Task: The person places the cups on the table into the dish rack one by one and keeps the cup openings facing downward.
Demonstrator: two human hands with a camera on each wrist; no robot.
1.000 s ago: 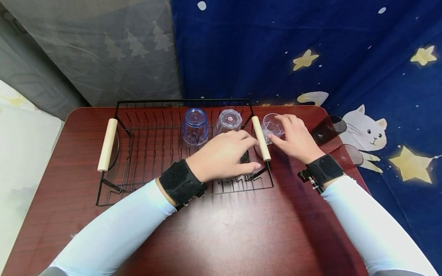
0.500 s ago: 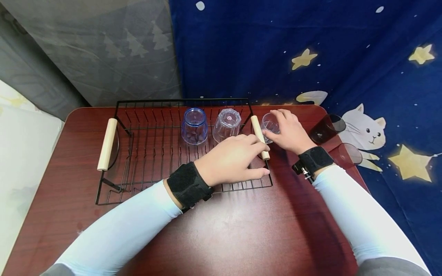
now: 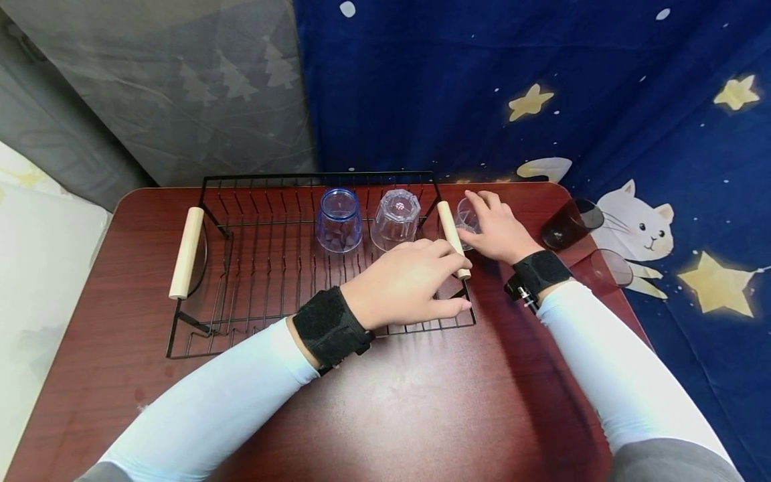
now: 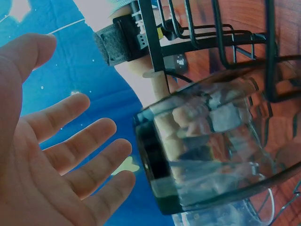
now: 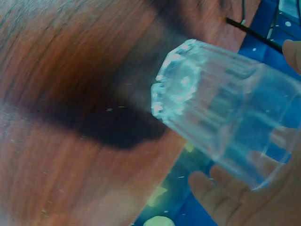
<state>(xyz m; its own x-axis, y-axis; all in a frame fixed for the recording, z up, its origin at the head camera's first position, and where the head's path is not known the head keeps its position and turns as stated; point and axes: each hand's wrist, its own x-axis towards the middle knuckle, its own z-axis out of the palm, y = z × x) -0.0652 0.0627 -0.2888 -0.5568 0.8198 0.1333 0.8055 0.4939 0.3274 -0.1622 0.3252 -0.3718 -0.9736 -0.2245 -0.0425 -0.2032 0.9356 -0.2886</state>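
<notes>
My left hand (image 3: 400,281) hovers over the right end of the black wire dish rack (image 3: 265,318), fingers spread, holding nothing. In the left wrist view its fingers are apart from a tinted glass (image 4: 225,122) that lies bottom-outward near them; the hand hides this glass in the head view. My right hand (image 3: 496,231) has thumb and fingers round the rim end of a clear faceted glass (image 5: 221,103), just right of the rack's wooden handle (image 3: 447,224). Two upturned glasses stand in the rack: a blue one (image 3: 340,221) and a clear one (image 3: 395,217).
A black glass (image 3: 566,227) and a pinkish glass (image 3: 604,269) are at the table's right edge. Another wooden handle (image 3: 187,254) is on the rack's left end. Curtains (image 3: 421,87) hang behind the reddish-brown table (image 3: 373,415).
My left hand has shifted right, uncovering the clear upturned glass, its fingertips now over the handle. My right hand has moved left and slightly away from me, covering more of its glass.
</notes>
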